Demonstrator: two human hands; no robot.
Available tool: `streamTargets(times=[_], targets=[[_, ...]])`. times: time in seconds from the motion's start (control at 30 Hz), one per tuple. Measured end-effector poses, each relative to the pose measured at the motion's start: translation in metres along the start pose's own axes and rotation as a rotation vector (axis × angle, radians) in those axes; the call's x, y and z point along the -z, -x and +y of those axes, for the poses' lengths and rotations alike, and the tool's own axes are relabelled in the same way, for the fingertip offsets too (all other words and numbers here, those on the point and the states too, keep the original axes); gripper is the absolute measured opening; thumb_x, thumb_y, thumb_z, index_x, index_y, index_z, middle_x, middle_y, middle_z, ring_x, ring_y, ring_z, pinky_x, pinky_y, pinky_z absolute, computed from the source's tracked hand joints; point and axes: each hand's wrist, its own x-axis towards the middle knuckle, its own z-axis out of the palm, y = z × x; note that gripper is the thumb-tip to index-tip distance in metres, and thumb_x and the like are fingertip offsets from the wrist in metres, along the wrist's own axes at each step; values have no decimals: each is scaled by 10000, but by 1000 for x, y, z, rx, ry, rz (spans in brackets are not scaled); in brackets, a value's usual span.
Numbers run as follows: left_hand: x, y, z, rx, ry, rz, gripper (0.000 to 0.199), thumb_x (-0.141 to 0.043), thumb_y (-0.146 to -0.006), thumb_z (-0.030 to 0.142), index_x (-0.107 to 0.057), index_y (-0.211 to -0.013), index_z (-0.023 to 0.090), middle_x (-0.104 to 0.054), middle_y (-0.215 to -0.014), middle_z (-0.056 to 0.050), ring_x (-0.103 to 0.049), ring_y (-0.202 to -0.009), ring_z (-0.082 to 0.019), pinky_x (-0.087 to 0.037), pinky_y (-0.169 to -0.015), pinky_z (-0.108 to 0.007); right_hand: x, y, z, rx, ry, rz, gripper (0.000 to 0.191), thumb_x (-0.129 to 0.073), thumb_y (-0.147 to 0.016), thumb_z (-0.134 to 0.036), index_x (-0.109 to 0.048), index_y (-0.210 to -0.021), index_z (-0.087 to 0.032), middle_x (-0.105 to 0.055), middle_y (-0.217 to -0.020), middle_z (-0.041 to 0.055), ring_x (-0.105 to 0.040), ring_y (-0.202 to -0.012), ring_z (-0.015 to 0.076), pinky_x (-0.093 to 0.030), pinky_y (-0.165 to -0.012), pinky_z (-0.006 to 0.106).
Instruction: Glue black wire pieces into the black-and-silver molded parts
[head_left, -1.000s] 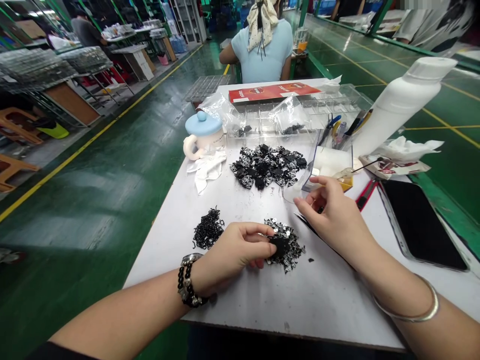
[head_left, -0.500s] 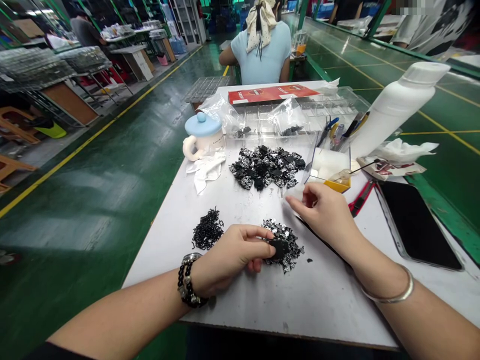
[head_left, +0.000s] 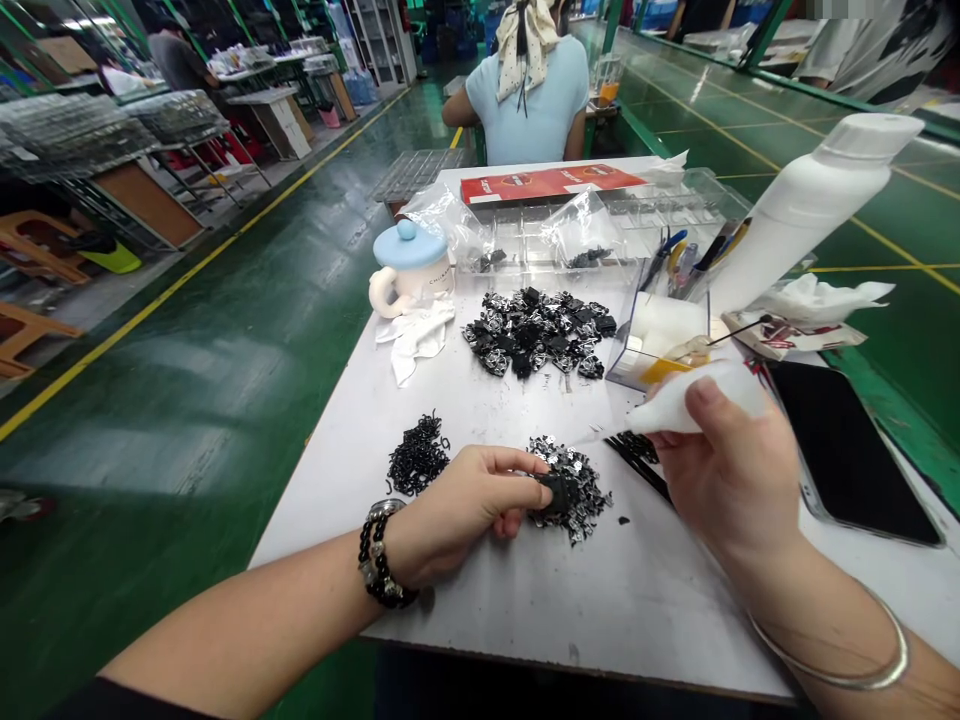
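Observation:
My left hand [head_left: 472, 510] is closed, pinching a small flat black plastic part [head_left: 559, 493] between thumb and fingers. That part is over a pile of tiny silver and black pieces [head_left: 581, 520]. Wrapped around a white squeeze bottle [head_left: 671, 405] with a thin nozzle, my right hand [head_left: 739, 490] tilts it so the tip points left, just above the pile's far side. Left of my left hand lies a heap of small black curved pieces [head_left: 416, 455]. Farther back is a larger heap of black and silver parts [head_left: 532, 335]. Thin black sticks [head_left: 637, 465] lie partly behind my right hand.
On the white table [head_left: 480, 620] stand a mug with a blue lid [head_left: 409, 245], a clear holder with pens [head_left: 660, 330] and a tall white bottle [head_left: 814, 205]. A phone [head_left: 851, 450] lies at right. Clear trays [head_left: 525, 235] are behind; a person [head_left: 529, 110] sits beyond.
My right hand has picked up the white squeeze bottle and moved right and toward me, swinging its nozzle to near the black part. My left hand has stayed almost still.

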Motion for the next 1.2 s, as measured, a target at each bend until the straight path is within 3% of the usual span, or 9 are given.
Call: streamTargets(times=[0.27, 0.97, 1.2], targets=[[1, 0, 0, 6, -2, -21, 194, -675, -658, 178, -630, -843, 145, -462, -383, 76, -379, -382, -51, -280, -433, -181, 1, 12, 5, 326, 121, -153, 139, -648, -784, -255, -518, -744, -225, -526, -679, -4, -486, -646, 159, -379, -609, 339], [0, -1, 0, 6, -10, -12, 199, -665, -656, 170, -628, -850, 145, -450, -373, 82, -358, -375, -48, -259, -435, -189, -1, 12, 7, 429, 167, -204, 142, -621, -802, -208, -499, -730, -206, -523, -678, -13, -487, -613, 128, -358, -574, 318], [0, -1, 1, 10, -4, -12, 197, -670, -663, 172, -626, -852, 142, -444, -373, 84, -354, -375, -46, -253, -437, -188, -1, 13, 5, 462, 157, -161, 151, -633, -786, -210, -500, -714, -213, -529, -668, -13, -497, -631, 146, -378, -592, 329]])
